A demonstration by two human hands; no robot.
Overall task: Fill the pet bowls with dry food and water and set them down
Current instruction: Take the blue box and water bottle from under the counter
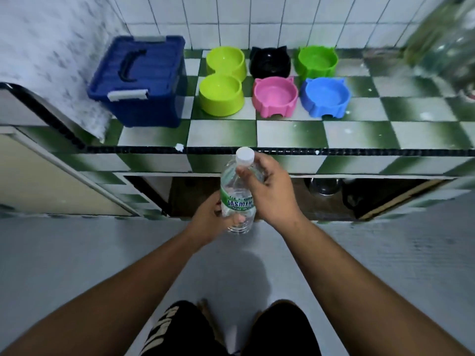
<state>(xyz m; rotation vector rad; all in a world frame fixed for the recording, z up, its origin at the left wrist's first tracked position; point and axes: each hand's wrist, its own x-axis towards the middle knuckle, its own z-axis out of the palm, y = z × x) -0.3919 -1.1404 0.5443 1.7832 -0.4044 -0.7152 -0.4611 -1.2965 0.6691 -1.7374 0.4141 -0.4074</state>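
Water bottle (pixel 237 194) upright, held in front of surface (pixel 359 134) edge, white cap (pixel 245 155) on. Left hand (pixel 208 222) wraps lower body; right hand (pixel 272 191) curls round shoulder, thumb just under cap. Best: left grips firm without squeezing, right shifts onto cap, twists. Label (pixel 236 201) reads "JASMIN", partly covered; small print blurred.

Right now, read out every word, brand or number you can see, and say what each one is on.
"JASMIN": large letters on the green-and-white label of the water bottle; the word's end runs out of sight.
Small print above and below it on the label: too small to read.
White lettering on the black shorts: blurred and cut off, unreadable.
The bowls and the blue box: no text visible.
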